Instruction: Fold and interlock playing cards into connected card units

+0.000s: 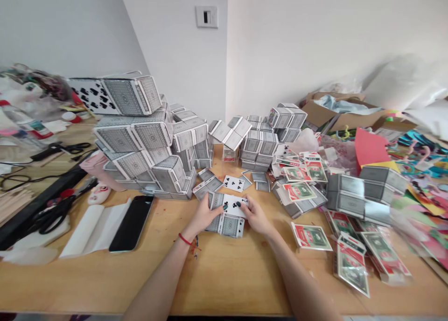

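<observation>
Between my hands is a folded structure of playing cards, grey-patterned backs showing along its lower part. A face-up club card lies across its top. My left hand grips the left side of the structure, its thumb on the club card. At the right end of that same card, my right hand pinches its edge between thumb and fingers. Just beyond lie another face-up club card and several loose folded cards. How the fingers sit underneath is hidden.
Stacked card blocks rise at the left, with more card blocks at the back. A black phone and black scissors lie left. Red and green card boxes spread right, near coloured paper and a cardboard box.
</observation>
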